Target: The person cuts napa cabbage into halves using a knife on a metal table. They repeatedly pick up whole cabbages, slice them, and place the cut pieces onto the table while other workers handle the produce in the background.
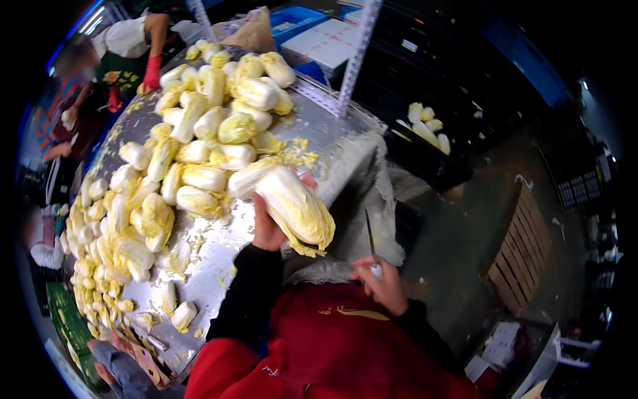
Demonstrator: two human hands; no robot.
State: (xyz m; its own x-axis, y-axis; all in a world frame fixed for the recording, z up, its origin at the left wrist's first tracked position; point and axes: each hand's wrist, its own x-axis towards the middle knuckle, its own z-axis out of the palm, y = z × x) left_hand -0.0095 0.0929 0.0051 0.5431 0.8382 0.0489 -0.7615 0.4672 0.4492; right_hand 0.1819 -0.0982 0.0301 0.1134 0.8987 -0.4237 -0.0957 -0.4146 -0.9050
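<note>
My left hand holds a large napa cabbage over the table's near edge, its white base pointing away from me and its yellow leaf tips towards me. A loose outer leaf hangs from its lower end. My right hand grips the white handle of a knife, whose narrow blade points up and away, apart from the cabbage. Beyond my left hand, a heap of napa cabbages spreads over the metal table. Pale woven sacking drapes over the table edge between my hands.
Co-workers stand along the far left side, one wearing red gloves. A white perforated metal post rises from the table. Black crates, one holding cabbages, stand at right, near a wooden pallet. A green crate sits lower left.
</note>
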